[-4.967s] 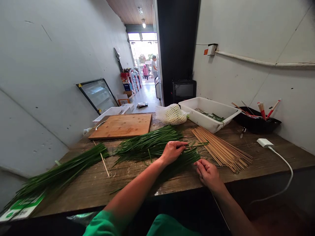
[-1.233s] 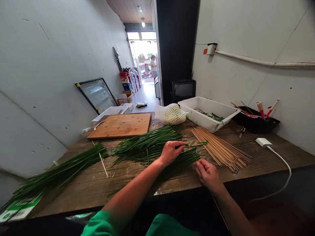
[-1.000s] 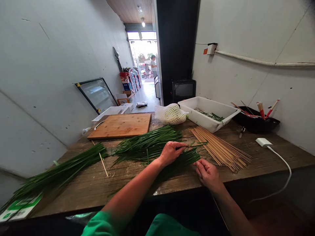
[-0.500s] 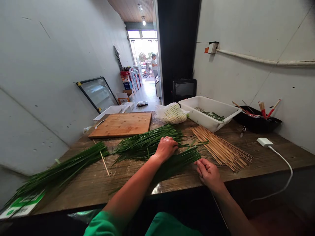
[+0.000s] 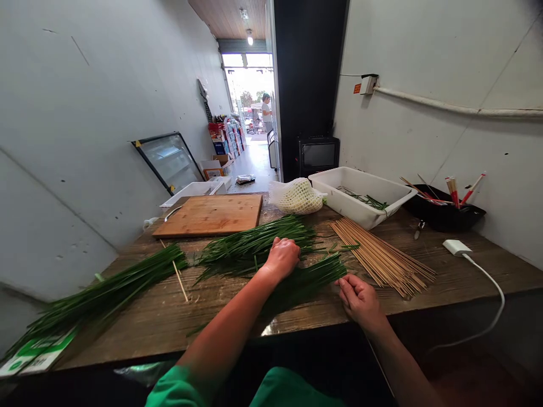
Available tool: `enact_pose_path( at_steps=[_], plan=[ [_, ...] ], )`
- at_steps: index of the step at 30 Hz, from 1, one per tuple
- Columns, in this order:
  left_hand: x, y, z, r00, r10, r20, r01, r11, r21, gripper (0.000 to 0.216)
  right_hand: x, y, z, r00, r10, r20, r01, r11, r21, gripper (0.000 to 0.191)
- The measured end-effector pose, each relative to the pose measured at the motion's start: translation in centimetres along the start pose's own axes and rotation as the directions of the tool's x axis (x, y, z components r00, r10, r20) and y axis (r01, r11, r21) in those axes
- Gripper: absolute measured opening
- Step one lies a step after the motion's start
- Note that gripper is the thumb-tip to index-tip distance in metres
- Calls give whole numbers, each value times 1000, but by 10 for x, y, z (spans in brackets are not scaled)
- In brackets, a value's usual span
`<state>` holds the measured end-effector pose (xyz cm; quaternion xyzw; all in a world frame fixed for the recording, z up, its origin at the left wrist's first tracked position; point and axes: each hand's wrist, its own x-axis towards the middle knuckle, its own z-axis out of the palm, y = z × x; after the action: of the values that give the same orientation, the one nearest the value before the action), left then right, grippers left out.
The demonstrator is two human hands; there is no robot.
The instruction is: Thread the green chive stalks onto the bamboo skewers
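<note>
On the worktop (image 5: 139,333), a white tub (image 5: 373,182) holds a few green cuttings (image 5: 375,202) and thin sticks, while a black bowl (image 5: 453,219) to its right carries sticks with red parts (image 5: 453,191) that poke up past the rim. The near bunch of green leaves (image 5: 316,277) lies between the two hands, just in front of the middle bunch (image 5: 254,240); its long axis runs sideways, slanting, with the cut-looking ends pointing right and slightly away from the person. The middle bunch lies at much the same slant, as does the left bunch (image 5: 123,285), well apart by the worktop's left end. The fan of skewers (image 5: 384,257) to the right slopes the other way, its near ends toward the right. The left hand (image 5: 282,257) is curled palm down over the leaves, fingertips hidden, so its grip cannot be told. The right hand (image 5: 358,297) has thumb and fingers pinched together at the near bunch's right end; what is between them is unclear. Compared with about a second ago, the left hand has moved left from the loose cuttings, while the right hand is in nearly the same place.
</note>
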<state>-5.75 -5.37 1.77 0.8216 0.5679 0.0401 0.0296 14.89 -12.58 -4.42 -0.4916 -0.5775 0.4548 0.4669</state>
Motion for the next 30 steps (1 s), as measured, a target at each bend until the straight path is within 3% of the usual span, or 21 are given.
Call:
enact_pose_path(
  at_steps=[4,7,12,15,20,26,30],
  plan=[
    [0,1,-1,998,20,-61,-25,996,-81,15,0,0,0,1000,16,7,-16,1000,16,37],
    [3,3,2,988,6,-155,-43,971,-236,17,0,1,-1,1000,24,17,-25,999,21,37],
    [9,14,13,980,-5,-198,-111,814,-570,17,0,1,0,999,24,43,-25,1000,13,37],
    [10,20,18,981,-42,-191,-101,724,-683,22,0,0,0,999,32,43,-32,999,8,36],
    [9,20,19,980,-72,-187,-82,706,-704,31,1,1,0,998,39,42,-40,999,13,36],
    [11,20,21,972,-38,-233,-146,678,-721,25,2,6,0,998,35,51,-36,999,20,36],
    [11,23,22,971,7,-237,-180,675,-716,37,1,1,0,998,27,52,-28,999,27,36]
  ],
)
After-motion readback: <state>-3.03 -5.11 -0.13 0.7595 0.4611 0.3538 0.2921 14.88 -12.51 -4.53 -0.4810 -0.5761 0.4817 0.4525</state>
